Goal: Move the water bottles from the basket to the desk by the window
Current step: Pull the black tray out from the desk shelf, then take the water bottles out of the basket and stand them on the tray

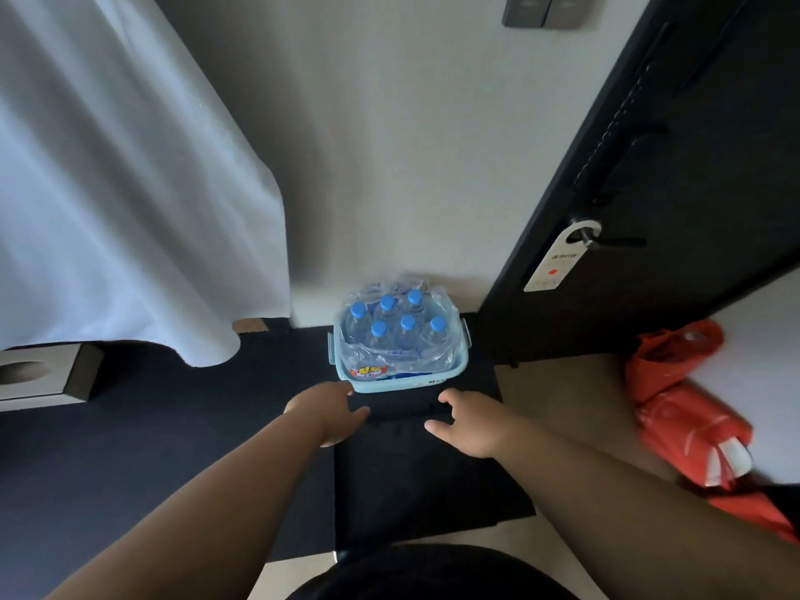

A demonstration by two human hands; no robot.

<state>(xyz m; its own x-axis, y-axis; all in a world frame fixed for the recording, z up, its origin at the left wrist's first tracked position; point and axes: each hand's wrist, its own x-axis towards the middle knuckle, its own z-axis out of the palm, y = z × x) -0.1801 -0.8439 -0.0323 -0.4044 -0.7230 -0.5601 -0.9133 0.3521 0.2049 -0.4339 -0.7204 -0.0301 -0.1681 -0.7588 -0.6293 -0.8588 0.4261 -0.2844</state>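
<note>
Both bare arms are reaching forward, the left hand [327, 415] and right hand [469, 424] hanging open, fingers loosely spread, gripping nothing.

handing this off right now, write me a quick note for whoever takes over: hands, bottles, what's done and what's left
Left hand: open, empty, just short of the basket's near left corner.
Right hand: open, empty, near the basket's front right side, not touching it.
Basket: light blue, on the dark floor against the wall, beside the dark door.
Water bottles: six blue caps visible, all in the basket inside a torn plastic wrap.
Done: nothing moved yet.
Left: lift out the bottles and carry them to the desk by the window, which is not in view.
</note>
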